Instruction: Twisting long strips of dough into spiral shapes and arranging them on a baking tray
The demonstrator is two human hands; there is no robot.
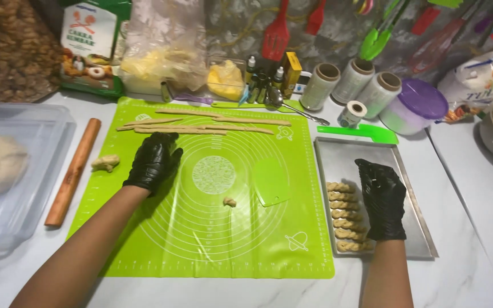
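left hand: grip loose and empty, fingertips just short of the dough strips at the green mat's far edge.
right hand: flat, apparently holding nothing, over the tray, beside the twisted dough pieces.

The scene is seen through a single camera, worn on the person's head and tilted steeply down and forward over a white marbled worktop. The bright green silicone baking mat is held near the middle of the view, close enough that both forearms enter from the bottom edge. The grey patterned back wall hung with coloured utensils is taken in along the top. No second view is supplied, so nothing is shared.
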